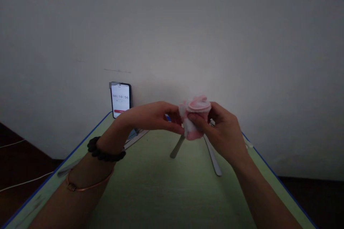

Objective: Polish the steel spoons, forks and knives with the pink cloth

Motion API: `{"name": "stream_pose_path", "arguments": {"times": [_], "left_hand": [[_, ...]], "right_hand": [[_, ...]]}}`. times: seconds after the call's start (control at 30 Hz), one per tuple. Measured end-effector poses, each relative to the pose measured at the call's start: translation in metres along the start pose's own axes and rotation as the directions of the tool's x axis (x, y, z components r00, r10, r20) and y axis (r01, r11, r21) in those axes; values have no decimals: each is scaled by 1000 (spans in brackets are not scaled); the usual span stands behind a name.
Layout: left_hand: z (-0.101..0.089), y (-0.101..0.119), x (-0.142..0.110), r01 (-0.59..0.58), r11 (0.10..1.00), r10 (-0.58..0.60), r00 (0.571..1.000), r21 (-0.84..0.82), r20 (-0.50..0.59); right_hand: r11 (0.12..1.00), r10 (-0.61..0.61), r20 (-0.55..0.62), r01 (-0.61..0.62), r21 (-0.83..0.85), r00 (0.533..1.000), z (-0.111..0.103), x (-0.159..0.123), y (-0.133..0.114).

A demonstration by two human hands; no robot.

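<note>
A small pink and white cloth [197,125], folded or rolled into a bundle, is held up above the table between both hands. Around its right side my right hand [223,125] is closed, the thumb pressed across the front. My left hand [161,116] has its curved fingers and thumb against the bundle's left edge; the fingertips are partly hidden there. Below the cloth lie two flat grey metal handles, a left one [177,147] and a right one [213,157]; their far ends are hidden by the cloth and hands.
A phone [120,102] showing a timer leans upright against the wall [172,35] at the back left. The green table [161,193] has a blue edge. Another grey flat item [66,168] lies by the left edge, partly behind my left forearm. White cables [27,181] run at the far left.
</note>
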State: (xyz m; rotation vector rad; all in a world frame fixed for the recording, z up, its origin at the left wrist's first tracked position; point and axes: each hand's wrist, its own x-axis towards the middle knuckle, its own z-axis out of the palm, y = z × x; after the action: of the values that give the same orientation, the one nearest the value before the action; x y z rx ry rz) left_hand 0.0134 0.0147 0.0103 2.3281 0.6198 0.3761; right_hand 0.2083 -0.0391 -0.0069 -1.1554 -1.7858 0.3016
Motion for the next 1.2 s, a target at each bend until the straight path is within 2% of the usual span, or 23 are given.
{"name": "stream_pose_path", "arguments": {"times": [0.1,0.23,0.43,0.6,0.73,0.83,0.9,0.97,1.07,1.13,1.2], "left_hand": [[3,0,2,36,998,-35,999,51,-9],[6,-1,4,58,996,-58,998,68,5],[7,-3,5,52,997,-52,999,65,6],[13,-4,8,55,994,-57,998,93,25],[20,-1,11,54,995,-58,997,86,51],[21,2,12,48,993,-54,997,104,55],[20,3,12,64,991,-70,997,121,44],[20,2,12,91,987,-95,995,130,21],[22,-2,14,89,987,-84,996,137,-42],[23,-4,15,60,985,-39,991,163,-129],[24,-4,16,39,981,3,977,190,-214]], "right_hand": [[998,23,-61,-19,62,998,0,0,2],[991,42,-68,-33,129,997,1,0,4],[990,45,-59,-37,138,997,-1,1,4],[986,44,-108,-26,164,993,0,0,3],[978,49,-252,5,208,966,-1,0,-5],[972,52,-412,50,231,910,-6,2,-8],[961,63,-476,75,266,877,-11,5,-6],[953,94,-434,45,299,896,-15,7,-1],[945,137,-186,-72,319,973,-14,8,9],[942,142,-57,-117,315,988,-10,7,14],[932,147,-9,-135,336,989,-5,7,16]]}}
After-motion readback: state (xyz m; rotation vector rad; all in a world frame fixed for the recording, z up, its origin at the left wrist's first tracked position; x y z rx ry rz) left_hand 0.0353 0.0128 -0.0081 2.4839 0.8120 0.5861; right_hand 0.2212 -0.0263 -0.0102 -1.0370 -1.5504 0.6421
